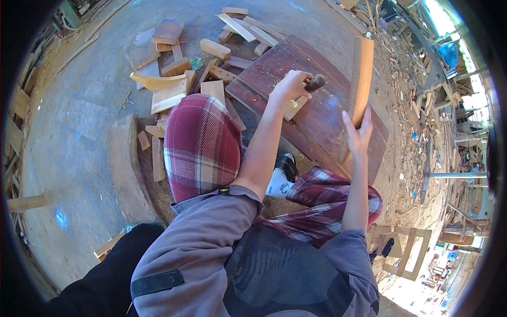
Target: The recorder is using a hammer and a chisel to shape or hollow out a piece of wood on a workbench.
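The left hand [294,86] has its fingers curled round a dark round handle [317,83], at a small wooden block [297,110] on the red board [330,120]. The right hand [359,136] grips a long wooden bar [363,79] over the board's right edge. This looks like chiselling (the handle's lower end is hidden); next probably calls for a steady handle and square strike.

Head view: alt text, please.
A person's right hand holds a long curved piece of wood while the left hand grips a dark handle over a reddish-brown board. Wood scraps lie on the floor to the left.
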Available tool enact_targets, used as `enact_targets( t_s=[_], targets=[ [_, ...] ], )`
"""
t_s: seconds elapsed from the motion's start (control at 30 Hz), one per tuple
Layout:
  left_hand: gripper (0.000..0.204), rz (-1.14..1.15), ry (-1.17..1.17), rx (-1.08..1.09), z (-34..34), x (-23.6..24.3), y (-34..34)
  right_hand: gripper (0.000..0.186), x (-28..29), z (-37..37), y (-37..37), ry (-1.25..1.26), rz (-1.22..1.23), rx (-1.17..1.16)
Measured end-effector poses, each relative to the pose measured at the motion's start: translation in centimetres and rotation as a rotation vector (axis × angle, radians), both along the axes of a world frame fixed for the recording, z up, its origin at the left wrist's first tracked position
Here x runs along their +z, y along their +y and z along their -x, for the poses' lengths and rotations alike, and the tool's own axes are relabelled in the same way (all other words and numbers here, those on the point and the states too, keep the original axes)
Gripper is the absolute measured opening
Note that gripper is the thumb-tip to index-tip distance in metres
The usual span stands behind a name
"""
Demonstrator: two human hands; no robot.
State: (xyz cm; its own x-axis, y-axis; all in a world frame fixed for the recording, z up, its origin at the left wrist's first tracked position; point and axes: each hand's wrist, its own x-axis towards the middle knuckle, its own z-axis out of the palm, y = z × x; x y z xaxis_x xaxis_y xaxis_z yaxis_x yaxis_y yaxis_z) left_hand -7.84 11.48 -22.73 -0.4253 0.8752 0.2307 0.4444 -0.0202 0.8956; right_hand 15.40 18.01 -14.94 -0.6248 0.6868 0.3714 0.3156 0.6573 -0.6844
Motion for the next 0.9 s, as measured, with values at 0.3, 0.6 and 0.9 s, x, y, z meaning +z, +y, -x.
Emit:
enact_targets(
  t_s=[0.3,0.6,0.9],
  targets=[
    [0.061,-0.024,0.033,-0.011,0.2,-0.7,0.3,0.057,0.5,0.7,-1.2,-0.178,-0.052,0.102],
    [0.052,-0.05,0.038,0.001,-0.7,-1.7,1.4,0.057,0.5,0.4,0.2,-0.221,-0.045,0.028],
    [0.048,-0.06,0.076,0.047,-0.3,0.6,0.9,0.057,-0.7,-0.4,1.0,-0.269,0.007,-0.013]
  ],
)
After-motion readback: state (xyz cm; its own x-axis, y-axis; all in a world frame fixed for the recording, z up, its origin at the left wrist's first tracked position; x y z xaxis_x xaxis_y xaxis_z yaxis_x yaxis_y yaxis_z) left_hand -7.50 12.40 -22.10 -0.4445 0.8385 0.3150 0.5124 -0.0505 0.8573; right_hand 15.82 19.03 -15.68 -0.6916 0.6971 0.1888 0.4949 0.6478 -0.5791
